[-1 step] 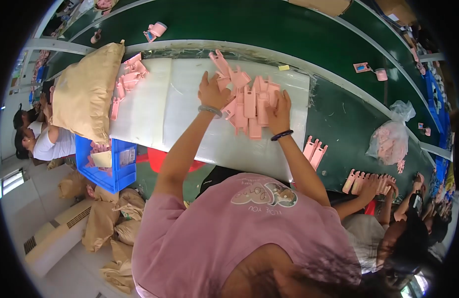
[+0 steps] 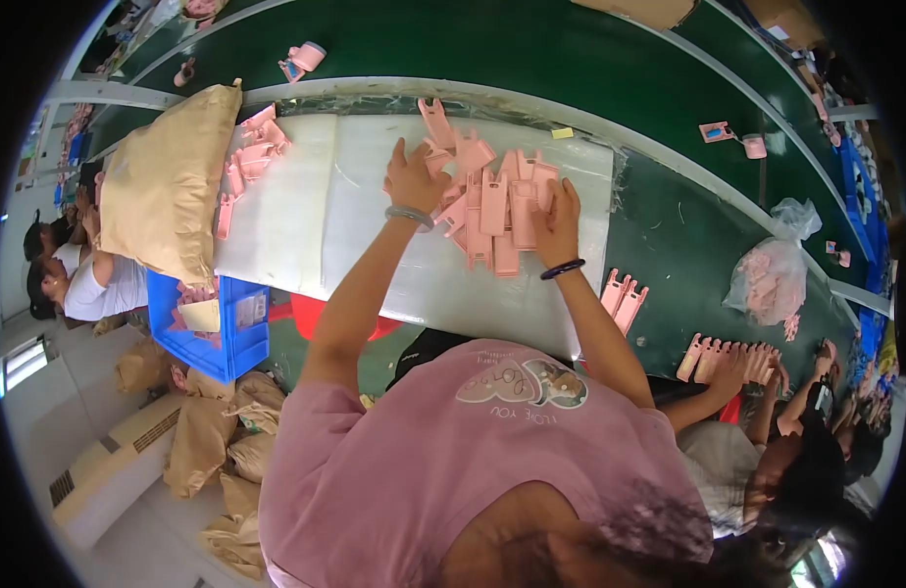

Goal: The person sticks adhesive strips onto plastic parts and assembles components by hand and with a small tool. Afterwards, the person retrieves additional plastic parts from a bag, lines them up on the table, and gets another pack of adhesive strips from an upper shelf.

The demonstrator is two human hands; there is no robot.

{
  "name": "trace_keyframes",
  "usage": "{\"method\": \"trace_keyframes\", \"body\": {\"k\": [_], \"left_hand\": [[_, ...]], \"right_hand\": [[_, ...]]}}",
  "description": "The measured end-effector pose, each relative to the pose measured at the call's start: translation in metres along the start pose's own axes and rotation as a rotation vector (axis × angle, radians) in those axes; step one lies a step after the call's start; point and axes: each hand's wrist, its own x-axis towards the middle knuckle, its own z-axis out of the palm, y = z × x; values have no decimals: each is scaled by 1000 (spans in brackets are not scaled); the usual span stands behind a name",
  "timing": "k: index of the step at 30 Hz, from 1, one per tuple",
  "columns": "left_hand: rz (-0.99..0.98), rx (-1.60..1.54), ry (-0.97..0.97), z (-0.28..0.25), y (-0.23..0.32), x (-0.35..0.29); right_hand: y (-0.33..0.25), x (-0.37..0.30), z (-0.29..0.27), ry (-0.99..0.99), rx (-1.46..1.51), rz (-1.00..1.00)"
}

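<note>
A loose pile of pink plastic shell parts, flat and long with notched ends, lies on the pale sheet-covered worktop. At the pile's left edge is my left hand, its fingers spread and the thumb side against the parts. On the opposite edge, my right hand stands with fingers apart, its fingertips beside the outermost shells. Neither hand has a part lifted off the surface. The undersides of both hands are hidden, so exact contact is hard to make out.
Left stand a big brown paper sack, more pink parts and a blue crate. Beyond runs a green conveyor carrying pink pieces. Rightward are paired shells, a clear bag and a co-worker's hand by a row.
My left hand has shifted slightly left and my right hand slightly right, away from the pile. Pink pieces on the conveyor have slid a little leftward.
</note>
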Motion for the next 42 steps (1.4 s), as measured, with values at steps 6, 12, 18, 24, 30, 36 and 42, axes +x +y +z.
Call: {"method": "trace_keyframes", "body": {"k": [6,12,18,24,30,36,42], "left_hand": [[336,116,157,-43,4,7],[377,-23,-263,-29,72,-30],[365,72,-266,-3,68,-28],[86,-371,-199,-29,60,-23],[595,-284,-215,-16,112,-95],[684,93,-511,48,169,-170],[601,191,-350,82,190,-192]], "right_hand": [[-9,-3,-38,21,-357,-108],[-43,-15,-19,59,-327,249],[-29,-24,-20,45,-94,433],[-2,-60,-68,295,270,321],[58,-120,-182,636,-158,411],[60,-134,-184,385,-806,133],[41,-133,-154,135,-780,-68]]}}
